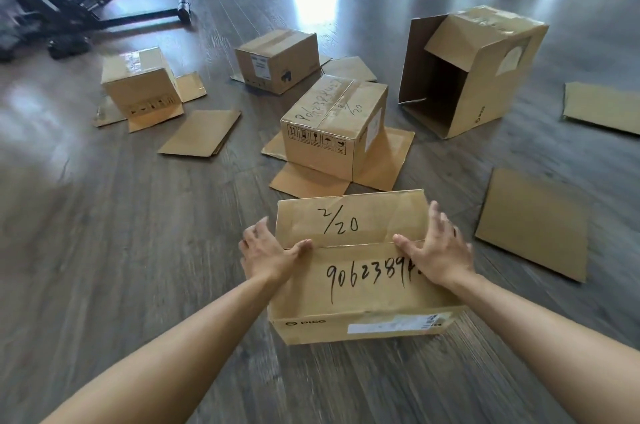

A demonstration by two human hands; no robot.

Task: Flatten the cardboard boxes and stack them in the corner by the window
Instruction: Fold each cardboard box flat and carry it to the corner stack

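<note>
- Box (360,271) on the wood floor (138,250), right in front of us and between our two forearms; this is the one we are working on. Its long axis runs left to right across our view, so each short end faces one hand.
- We see two top flaps meeting at a seam across the middle, the far one marked "2/20" and the near one a long handwritten number.
- Our left hand (266,250) sits at the box's left end, thumb lying along the flap seam, fingers spread and reaching down past the left edge. It touches the cardboard rather than clenching it.
- Our right hand (440,250) mirrors it at the right end: thumb on the seam, fingers splayed over the right edge, loosely extended and not wrapped round anything.
- Both hands are about equally near; neither has the advantage.
- We judge the next move to be parting the flaps at the seam or pressing the ends inward, so the box can collapse.
- Farther off, well apart from us, stand four more boxes still upright, among them a tall open box (471,73), with several flat cardboard sheets (533,222) lying around.
</note>
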